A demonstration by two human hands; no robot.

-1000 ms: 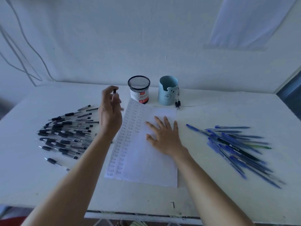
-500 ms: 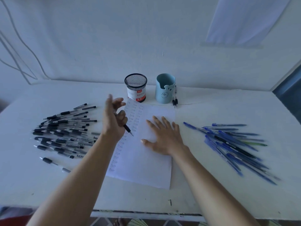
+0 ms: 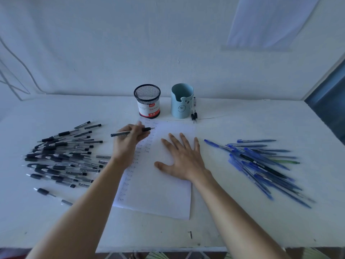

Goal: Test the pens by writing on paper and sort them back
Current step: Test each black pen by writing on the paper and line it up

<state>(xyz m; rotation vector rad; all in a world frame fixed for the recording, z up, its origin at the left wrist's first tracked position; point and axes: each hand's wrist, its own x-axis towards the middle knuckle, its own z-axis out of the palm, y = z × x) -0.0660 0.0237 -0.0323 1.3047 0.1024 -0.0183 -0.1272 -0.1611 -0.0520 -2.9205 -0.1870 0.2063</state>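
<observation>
Pens lay in two heaps on the white table (image 3: 242,230). The black heap (image 3: 63,157) was on the left and the blue heap (image 3: 261,165) was on the right, well apart, with the paper (image 3: 158,193) between them. The left hand (image 3: 128,144) held one black pen (image 3: 121,133). Its fingers and thumb were curled around the pen near the dark grip, and the pen lay almost flat, pointing to the right. The tip was right at the top part of the paper, next to rows of small written words. I could not tell if the tip touched the sheet. The right hand (image 3: 183,159) lay flat on the paper, palm down, with the fingers straight and spread out, holding nothing. Behind the paper stood a black mesh cup (image 3: 147,100) with a red and white label and a light blue cup (image 3: 182,100) with a bear face. Just beside the blue cup, on its right, lay two dark pens (image 3: 194,114).
</observation>
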